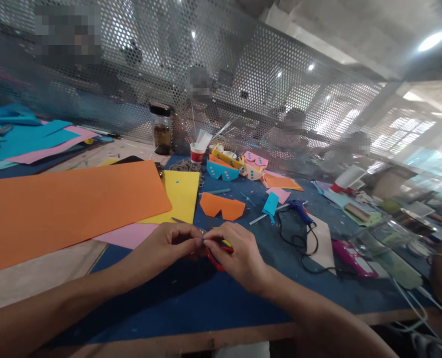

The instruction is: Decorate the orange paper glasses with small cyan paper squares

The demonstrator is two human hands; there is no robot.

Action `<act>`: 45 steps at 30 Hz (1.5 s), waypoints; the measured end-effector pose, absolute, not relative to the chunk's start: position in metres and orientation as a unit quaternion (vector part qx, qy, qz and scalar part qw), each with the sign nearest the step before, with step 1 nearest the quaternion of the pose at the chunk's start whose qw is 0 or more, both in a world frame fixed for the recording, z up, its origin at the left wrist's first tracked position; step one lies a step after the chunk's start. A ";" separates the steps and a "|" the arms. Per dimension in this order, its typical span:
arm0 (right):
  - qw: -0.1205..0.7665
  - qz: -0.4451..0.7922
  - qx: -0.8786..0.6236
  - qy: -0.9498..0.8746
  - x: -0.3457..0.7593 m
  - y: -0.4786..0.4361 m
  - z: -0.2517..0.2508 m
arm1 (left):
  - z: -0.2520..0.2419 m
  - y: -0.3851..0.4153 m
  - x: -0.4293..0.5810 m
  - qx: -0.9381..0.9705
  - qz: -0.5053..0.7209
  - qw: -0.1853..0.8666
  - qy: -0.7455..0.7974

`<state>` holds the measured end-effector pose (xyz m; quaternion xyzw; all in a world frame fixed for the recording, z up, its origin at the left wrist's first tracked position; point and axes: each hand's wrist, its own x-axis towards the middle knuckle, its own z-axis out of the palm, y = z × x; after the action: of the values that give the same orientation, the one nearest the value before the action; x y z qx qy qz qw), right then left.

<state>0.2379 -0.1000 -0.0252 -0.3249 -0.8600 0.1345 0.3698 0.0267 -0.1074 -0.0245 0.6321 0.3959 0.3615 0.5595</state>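
Observation:
Near the middle of the blue mat [161, 308], my left hand [174, 241] and my right hand [239, 253] meet fingertip to fingertip. Both are closed in a pinch around something too small and hidden to make out. A red curved handle [216, 262] shows under my right hand, with a bit of yellow beside it. By the left knuckles lies a thin pointed metal blade [179, 220]. Just beyond my hands is an orange glasses-shaped cutout [223, 206]. Behind it stand finished-looking blue paper glasses [223, 170] with small stuck-on squares, among yellow and pink ones.
A large orange sheet [75, 209] overlaps a yellow sheet [179, 194] at left. A blue glue gun [299, 211] with a black cord lies right, near a magenta object [353, 258]. A jar [162, 129] and paper cup [197, 152] stand before the perforated metal screen [224, 99].

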 end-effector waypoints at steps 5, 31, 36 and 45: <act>0.372 0.144 -0.327 -0.857 0.238 -0.100 -0.026 | -0.022 -0.107 0.027 0.640 0.360 0.552 0.395; 0.384 0.177 -0.328 -0.845 0.240 -0.098 -0.027 | -0.024 -0.108 0.025 0.644 0.354 0.546 0.402; 0.386 0.182 -0.329 -0.843 0.241 -0.098 -0.027 | -0.021 -0.108 0.027 0.636 0.355 0.556 0.401; 0.372 0.170 -0.324 -0.853 0.241 -0.097 -0.029 | -0.027 -0.104 0.024 0.625 0.349 0.574 0.398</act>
<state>0.2411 -0.0970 -0.0287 -0.3242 -0.8529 0.1698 0.3723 0.0237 -0.1044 -0.0269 0.6246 0.3978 0.3489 0.5744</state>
